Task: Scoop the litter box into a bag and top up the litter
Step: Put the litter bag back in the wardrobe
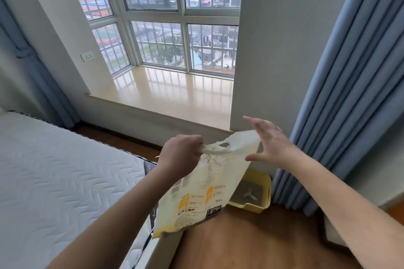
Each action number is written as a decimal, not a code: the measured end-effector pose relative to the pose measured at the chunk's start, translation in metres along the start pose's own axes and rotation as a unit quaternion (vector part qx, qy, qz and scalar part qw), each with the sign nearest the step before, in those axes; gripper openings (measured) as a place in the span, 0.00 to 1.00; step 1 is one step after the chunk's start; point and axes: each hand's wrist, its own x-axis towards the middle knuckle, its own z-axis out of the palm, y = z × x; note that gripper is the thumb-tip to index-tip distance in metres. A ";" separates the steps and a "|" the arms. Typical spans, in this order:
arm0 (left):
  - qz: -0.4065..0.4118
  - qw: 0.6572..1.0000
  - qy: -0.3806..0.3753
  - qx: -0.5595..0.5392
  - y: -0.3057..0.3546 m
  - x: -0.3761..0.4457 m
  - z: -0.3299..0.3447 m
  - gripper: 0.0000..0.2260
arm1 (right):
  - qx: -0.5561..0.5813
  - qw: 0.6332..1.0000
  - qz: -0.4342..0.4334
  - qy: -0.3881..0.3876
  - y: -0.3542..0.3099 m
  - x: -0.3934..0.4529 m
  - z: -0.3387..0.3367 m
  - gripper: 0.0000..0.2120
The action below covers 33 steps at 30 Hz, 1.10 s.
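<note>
Both hands are up at the top of the litter bag (196, 190). The left hand (181, 155) is curled tight, gripping the left corner of the bag's twisted top edge and seemingly carrying its whole weight, so the bag hangs upright in the air. The right hand (267, 140) is spread wide, fingers straight, thumb out, its palm against the right end of the top edge; I can't tell whether it has a proper hold. My read: it is steadying or pulling the mouth open, ready for pouring. Just beyond and below the bag, on the wood floor (251, 238) to the right, sits the yellow litter box (265, 201) with a pale scoop (249, 194) lying in the grey litter. Blue curtain (341, 85) stands right, mattress (56, 181) left, window sill (175, 94) far.
</note>
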 end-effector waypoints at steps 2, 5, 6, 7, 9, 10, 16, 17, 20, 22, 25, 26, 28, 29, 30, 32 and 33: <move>-0.006 1.000 -0.005 0.026 0.003 -0.009 -0.004 0.07 | -0.078 0.993 -0.080 -0.028 -0.007 0.010 -0.002 0.47; -0.023 0.997 -0.019 0.077 0.007 -0.021 -0.012 0.07 | -0.137 0.977 -0.150 -0.058 -0.028 0.022 -0.002 0.33; -0.033 0.995 -0.021 0.089 0.007 -0.025 -0.015 0.06 | -0.147 0.972 -0.171 -0.058 -0.035 0.024 0.001 0.28; -0.044 0.994 -0.019 0.097 0.007 -0.030 -0.019 0.06 | -0.150 0.968 -0.195 -0.049 -0.041 0.025 0.004 0.23; -0.070 0.992 -0.017 0.106 0.008 -0.041 -0.025 0.06 | -0.128 0.961 -0.246 -0.018 -0.051 0.026 0.011 0.15; -0.082 0.991 -0.011 0.108 0.009 -0.048 -0.028 0.06 | -0.116 0.956 -0.269 0.001 -0.055 0.027 0.014 0.11; -0.109 0.981 0.028 0.159 0.012 -0.103 -0.043 0.05 | -0.101 0.912 -0.387 0.092 -0.090 0.027 0.036 0.13; -0.118 0.976 0.032 0.180 0.012 -0.114 -0.047 0.06 | -0.092 0.906 -0.402 0.094 -0.098 0.026 0.039 0.12; -0.143 0.966 0.041 0.213 0.007 -0.151 -0.059 0.14 | -0.050 0.892 -0.441 0.089 -0.125 0.020 0.042 0.10; -0.181 0.955 0.039 0.231 0.004 -0.180 -0.070 0.16 | -0.027 0.883 -0.460 0.082 -0.148 0.013 0.045 0.09; -0.237 0.938 0.078 0.241 -0.005 -0.224 -0.084 0.13 | -0.005 0.869 -0.487 0.085 -0.191 -0.002 0.047 0.10; -0.260 0.933 0.097 0.229 -0.007 -0.241 -0.091 0.10 | -0.003 0.864 -0.498 0.076 -0.208 -0.009 0.047 0.10; -0.318 0.920 0.124 0.193 -0.007 -0.275 -0.109 0.08 | -0.015 0.852 -0.521 0.058 -0.245 -0.027 0.048 0.09; -0.346 0.914 0.125 0.172 -0.007 -0.292 -0.118 0.09 | -0.024 0.848 -0.527 0.052 -0.264 -0.037 0.049 0.08; -0.368 0.907 0.132 0.155 -0.006 -0.310 -0.127 0.09 | -0.031 0.845 -0.531 0.045 -0.282 -0.049 0.050 0.07; -0.407 0.893 0.144 0.131 -0.004 -0.349 -0.143 0.09 | -0.034 0.837 -0.546 0.033 -0.320 -0.075 0.052 0.06; -0.426 0.884 0.145 0.124 -0.004 -0.371 -0.150 0.09 | -0.032 0.831 -0.554 0.030 -0.340 -0.089 0.054 0.06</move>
